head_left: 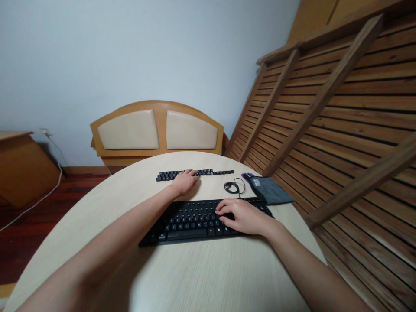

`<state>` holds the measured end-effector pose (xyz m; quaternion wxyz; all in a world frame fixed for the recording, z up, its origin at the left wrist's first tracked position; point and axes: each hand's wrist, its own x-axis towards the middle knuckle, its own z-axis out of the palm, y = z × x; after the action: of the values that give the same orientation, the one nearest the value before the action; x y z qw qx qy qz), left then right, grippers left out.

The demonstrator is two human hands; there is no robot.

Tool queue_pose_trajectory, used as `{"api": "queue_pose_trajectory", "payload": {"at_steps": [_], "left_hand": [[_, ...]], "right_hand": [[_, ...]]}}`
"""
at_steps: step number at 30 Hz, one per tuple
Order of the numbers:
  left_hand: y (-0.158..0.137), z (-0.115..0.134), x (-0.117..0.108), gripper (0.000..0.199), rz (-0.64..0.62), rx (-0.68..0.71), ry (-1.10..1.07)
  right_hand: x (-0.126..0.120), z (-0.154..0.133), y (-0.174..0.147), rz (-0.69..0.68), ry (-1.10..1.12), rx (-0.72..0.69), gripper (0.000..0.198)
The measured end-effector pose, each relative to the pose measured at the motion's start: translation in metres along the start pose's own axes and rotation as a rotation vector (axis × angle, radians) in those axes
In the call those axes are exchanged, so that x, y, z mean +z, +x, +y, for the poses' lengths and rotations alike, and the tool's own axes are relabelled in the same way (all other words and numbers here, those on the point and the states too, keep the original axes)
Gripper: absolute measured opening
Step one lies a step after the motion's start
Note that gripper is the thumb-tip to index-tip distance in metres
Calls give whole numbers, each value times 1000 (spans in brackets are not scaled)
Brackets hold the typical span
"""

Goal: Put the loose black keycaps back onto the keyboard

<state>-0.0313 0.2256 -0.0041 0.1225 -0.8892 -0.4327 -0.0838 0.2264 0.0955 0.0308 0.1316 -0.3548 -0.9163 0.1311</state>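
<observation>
My left hand (186, 182) reaches over rows of loose black keycaps (165, 176) set out toward the far side of the round table. Its fingers stretch out and touch the caps near the right part of the rows. On a black keyboard (188, 233) in front of me rests my right hand (242, 215), over the right half. There the fingers are bent, with a gap between thumb and fingertips, and nothing shows between them. Many keys in the upper rows of the keyboard look different from the lettered lower ones, but the details are too small to tell.
A coiled black cable (231, 187) lies behind the keyboard. To its right is a dark grey pouch (271, 190) with a purple edge. Slatted wooden boards (325, 130) lean along the right side. Behind the table (208, 273) stands a padded headboard (160, 125).
</observation>
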Motion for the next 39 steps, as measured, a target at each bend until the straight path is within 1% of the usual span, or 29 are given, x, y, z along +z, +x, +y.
{"api": "queue_pose_trajectory", "payload": {"at_steps": [6,16,23,28,32,36,39], "left_hand": [[3,2,8,28,-5,-14,-2],[1,9,-8,26,-24,-30,-104],[-2,11,-7,25,-55,-97,-231],[-6,14,-14,21,-49,-135,-390],[-15,28,-30,19,-57,-141,-606],[-28,47,-40,20,-154,-90,-846],[-36,58,-43,22,-203,-76,-953]], "right_hand": [[0,0,0,0,10,4,22],[-1,0,0,-8,22,7,23],[0,1,-1,0,27,6,23],[1,1,0,-1,24,3,23],[0,2,1,-2,38,-5,22],[0,2,1,3,54,-7,22],[0,2,1,6,54,-7,22]]}}
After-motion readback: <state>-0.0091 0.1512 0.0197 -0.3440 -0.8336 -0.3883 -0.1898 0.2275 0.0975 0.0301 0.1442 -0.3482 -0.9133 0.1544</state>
